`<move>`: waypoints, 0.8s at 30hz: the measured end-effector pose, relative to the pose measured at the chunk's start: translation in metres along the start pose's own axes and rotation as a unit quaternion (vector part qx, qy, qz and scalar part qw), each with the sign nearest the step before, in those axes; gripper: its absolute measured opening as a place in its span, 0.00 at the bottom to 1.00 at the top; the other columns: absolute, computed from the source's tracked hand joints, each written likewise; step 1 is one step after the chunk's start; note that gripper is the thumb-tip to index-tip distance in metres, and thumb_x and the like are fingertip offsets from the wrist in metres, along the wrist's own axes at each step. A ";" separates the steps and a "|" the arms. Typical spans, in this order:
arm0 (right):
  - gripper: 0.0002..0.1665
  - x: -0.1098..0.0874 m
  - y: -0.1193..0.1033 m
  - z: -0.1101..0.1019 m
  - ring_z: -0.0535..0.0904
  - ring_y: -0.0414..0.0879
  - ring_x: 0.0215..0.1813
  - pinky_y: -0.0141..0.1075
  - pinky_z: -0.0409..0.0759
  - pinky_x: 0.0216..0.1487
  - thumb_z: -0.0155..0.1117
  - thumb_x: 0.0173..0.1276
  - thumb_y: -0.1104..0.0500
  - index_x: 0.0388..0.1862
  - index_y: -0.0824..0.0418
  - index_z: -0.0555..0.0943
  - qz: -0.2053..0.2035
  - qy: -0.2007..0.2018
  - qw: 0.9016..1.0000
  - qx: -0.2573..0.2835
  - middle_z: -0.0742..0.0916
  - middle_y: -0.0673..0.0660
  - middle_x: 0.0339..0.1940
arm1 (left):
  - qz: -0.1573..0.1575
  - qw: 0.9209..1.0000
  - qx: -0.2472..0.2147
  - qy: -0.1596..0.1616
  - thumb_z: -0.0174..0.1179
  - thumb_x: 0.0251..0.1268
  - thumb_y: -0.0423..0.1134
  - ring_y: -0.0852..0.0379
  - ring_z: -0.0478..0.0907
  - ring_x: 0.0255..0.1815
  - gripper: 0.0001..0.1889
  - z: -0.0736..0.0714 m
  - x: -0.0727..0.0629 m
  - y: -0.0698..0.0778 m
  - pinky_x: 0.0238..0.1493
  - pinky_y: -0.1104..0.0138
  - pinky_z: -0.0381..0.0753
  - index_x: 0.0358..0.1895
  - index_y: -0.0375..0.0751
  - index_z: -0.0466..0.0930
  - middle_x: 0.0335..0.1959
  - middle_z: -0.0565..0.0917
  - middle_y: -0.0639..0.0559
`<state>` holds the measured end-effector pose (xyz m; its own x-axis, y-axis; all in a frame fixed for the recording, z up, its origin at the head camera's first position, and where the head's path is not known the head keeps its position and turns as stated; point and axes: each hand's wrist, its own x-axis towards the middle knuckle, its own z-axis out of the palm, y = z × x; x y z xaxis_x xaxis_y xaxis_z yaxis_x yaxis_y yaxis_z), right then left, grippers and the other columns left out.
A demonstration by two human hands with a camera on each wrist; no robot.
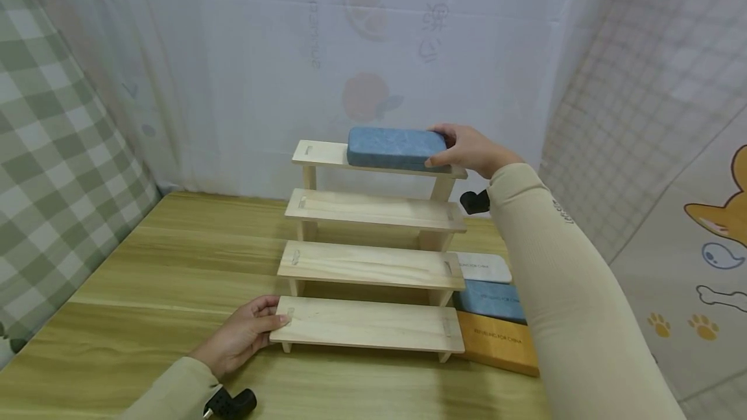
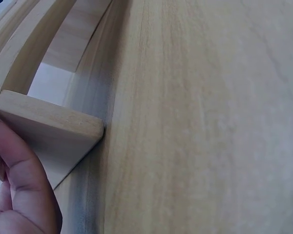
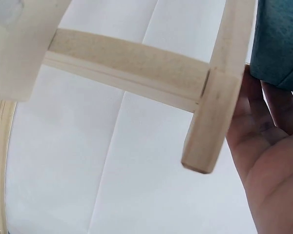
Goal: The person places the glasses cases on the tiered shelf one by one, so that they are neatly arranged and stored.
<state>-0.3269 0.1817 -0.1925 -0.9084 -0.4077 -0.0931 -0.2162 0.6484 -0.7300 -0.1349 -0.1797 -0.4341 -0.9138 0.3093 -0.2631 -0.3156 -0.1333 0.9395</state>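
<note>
A wooden four-step display stand [image 1: 373, 324] stands on the table. On its top step lies a long blue case [image 1: 393, 148] with rounded edges, toward the right end. My right hand [image 1: 471, 150] grips the case's right end between thumb and fingers. In the right wrist view, its fingers reach the teal-looking case [image 3: 282, 44] beside the step's end. Down at the lowest step, my left hand [image 1: 242, 336] pinches the left end, thumb on top. The left wrist view shows that step's leg [image 2: 51, 117] beside the fingers. The three lower steps are bare on top.
Right of the stand, a white case [image 1: 483, 268], another blue case [image 1: 493, 300] and an orange-yellow case [image 1: 498, 344] lie on the wooden table [image 1: 163, 284], partly behind the stand and right sleeve. A white printed curtain [image 1: 233, 83] hangs behind; green checked cloth [image 1: 47, 148] is at left.
</note>
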 end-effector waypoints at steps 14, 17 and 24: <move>0.46 0.004 0.003 0.004 0.63 0.56 0.66 0.50 0.66 0.65 0.63 0.65 0.62 0.77 0.60 0.53 0.012 -0.011 1.000 0.014 0.66 0.64 0.70 | -0.005 1.000 0.014 0.004 0.56 0.68 0.31 0.59 0.78 0.44 0.36 -0.001 -0.003 -0.002 0.47 0.67 0.80 0.69 0.21 0.44 0.49 0.75 0.47; 0.47 0.004 0.002 0.004 0.63 0.56 0.67 0.51 0.65 0.66 0.64 0.65 0.61 0.78 0.60 0.52 0.014 -0.010 1.000 0.012 0.65 0.64 0.71 | -0.004 1.000 0.009 0.005 0.56 0.68 0.31 0.59 0.78 0.44 0.36 -0.002 -0.003 -0.003 0.47 0.67 0.80 0.69 0.21 0.44 0.49 0.76 0.47; 0.48 0.002 0.000 0.005 0.60 0.55 0.70 0.51 0.62 0.69 0.63 0.64 0.62 0.78 0.58 0.51 0.026 -0.011 0.999 0.015 0.62 0.64 0.73 | -0.004 1.000 0.003 0.004 0.56 0.68 0.31 0.60 0.78 0.44 0.37 -0.002 -0.004 -0.003 0.47 0.67 0.80 0.70 0.21 0.43 0.49 0.75 0.48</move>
<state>-0.3266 0.1771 -0.1961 -0.9095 -0.3891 -0.1462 -0.1581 0.6490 -0.7442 -0.1307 -0.1821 -0.4357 -0.9132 0.3036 -0.2719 -0.3210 -0.1247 0.9388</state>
